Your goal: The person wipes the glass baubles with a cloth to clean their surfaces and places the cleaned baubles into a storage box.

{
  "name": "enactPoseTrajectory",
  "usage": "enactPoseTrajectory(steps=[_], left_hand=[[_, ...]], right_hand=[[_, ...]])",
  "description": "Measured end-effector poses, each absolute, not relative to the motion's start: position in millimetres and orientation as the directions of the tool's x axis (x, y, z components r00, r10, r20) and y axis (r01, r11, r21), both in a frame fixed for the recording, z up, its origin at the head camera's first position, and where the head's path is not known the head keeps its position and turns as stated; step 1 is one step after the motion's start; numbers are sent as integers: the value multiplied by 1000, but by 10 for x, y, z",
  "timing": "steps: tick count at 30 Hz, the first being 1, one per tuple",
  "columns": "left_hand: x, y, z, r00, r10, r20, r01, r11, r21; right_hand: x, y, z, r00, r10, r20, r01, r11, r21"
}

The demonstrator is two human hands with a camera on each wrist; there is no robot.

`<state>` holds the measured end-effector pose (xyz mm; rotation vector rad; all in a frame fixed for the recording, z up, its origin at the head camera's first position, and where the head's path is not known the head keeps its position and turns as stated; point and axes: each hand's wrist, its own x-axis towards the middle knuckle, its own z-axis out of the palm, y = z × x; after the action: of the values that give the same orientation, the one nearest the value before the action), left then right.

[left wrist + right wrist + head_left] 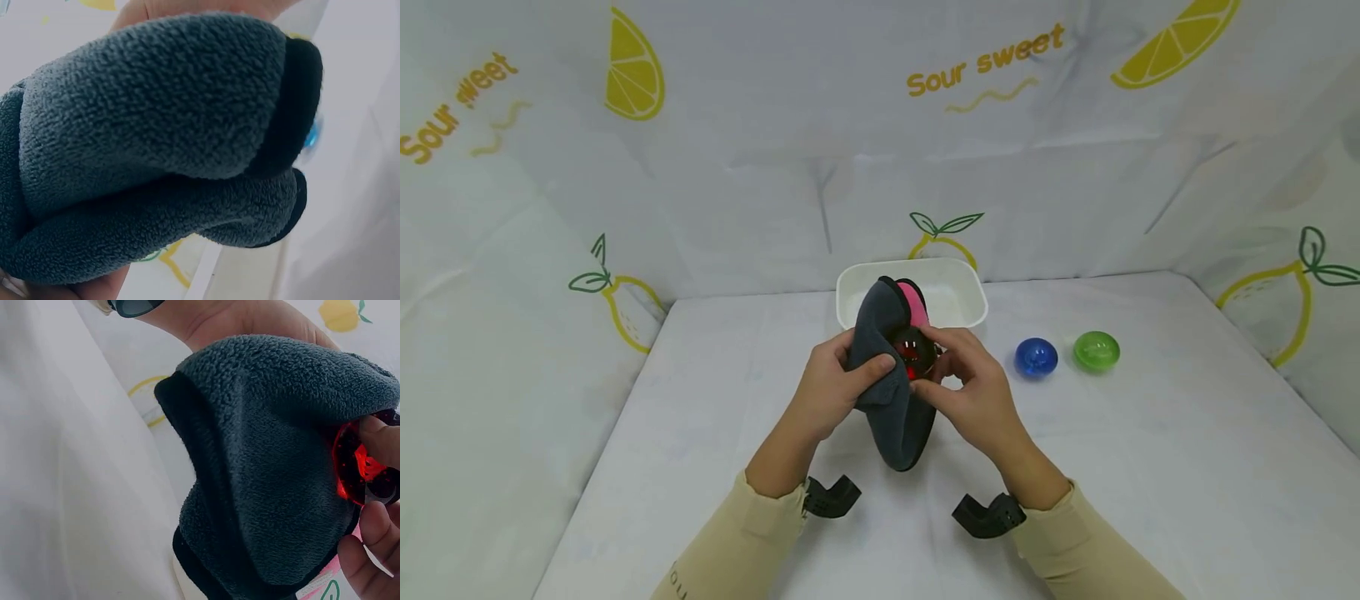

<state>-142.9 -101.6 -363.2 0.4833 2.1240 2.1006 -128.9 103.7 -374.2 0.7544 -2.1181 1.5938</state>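
A grey plush cloth (886, 421) with black edging and a pink patch is folded in my left hand (831, 387), the thumb lying over its front. Against the cloth sits a shiny, see-through red ball (914, 352), dark in places. My right hand (976, 390) pinches this ball at its right side between thumb and fingers. In the right wrist view, the red ball (350, 465) is partly covered by the cloth (281, 469) and the fingertips. Folds of the cloth (162, 100) fill most of the left wrist view and hide much of the left hand.
Behind the cloth stands a white plastic tray (958, 292), partly covered by it. To the right, a clear blue ball (1036, 358) and a clear green ball (1096, 352) lie side by side on the white tabletop (1150, 467). A lemon-printed white sheet (737, 208) hangs behind.
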Motion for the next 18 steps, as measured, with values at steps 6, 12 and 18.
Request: enactPoseTrajectory(steps=[6, 12, 18], left_hand=[[-1435, -1025, -3646, -945, 289, 156, 165, 7, 986], [-1447, -1017, -3648, -944, 276, 182, 197, 25, 980], [-1451, -1004, -3650, -948, 264, 176, 191, 32, 981]], right_hand=[[-1291, 1065, -3741, -814, -218, 539, -581, 286, -762], [-1295, 1068, -3716, -837, -233, 495, -547, 336, -767], [-1317, 1074, -3722, -896, -200, 396, -443, 335, -832]])
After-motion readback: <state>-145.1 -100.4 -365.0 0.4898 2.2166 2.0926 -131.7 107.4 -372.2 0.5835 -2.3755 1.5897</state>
